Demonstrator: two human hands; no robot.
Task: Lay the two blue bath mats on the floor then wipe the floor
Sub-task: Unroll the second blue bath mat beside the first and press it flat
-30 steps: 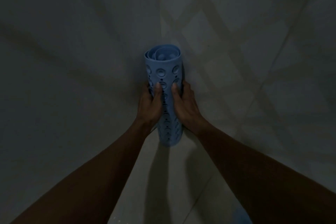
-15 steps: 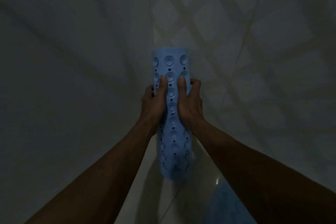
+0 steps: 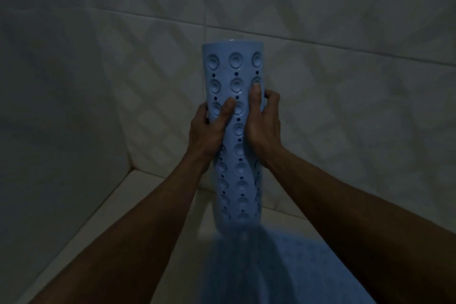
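A light blue bath mat (image 3: pixel 235 69), rolled into an upright tube with suction cups and small holes on its outside, stands in the middle of the view. My left hand (image 3: pixel 209 131) grips its left side and my right hand (image 3: pixel 262 123) grips its right side, thumbs on the front. Below the roll, a second blue bath mat (image 3: pixel 296 269) lies flat on the floor at the bottom, partly in the roll's shadow and partly hidden by my right forearm.
The room is dim. Patterned tiled walls (image 3: pixel 345 32) meet in a corner behind the roll. A strip of pale tiled floor (image 3: pixel 138 195) runs along the wall base at the left.
Both hands have lifted the rolled mat upward, keeping their grip. My view has tilted up, and the flat mat on the floor has come into sight.
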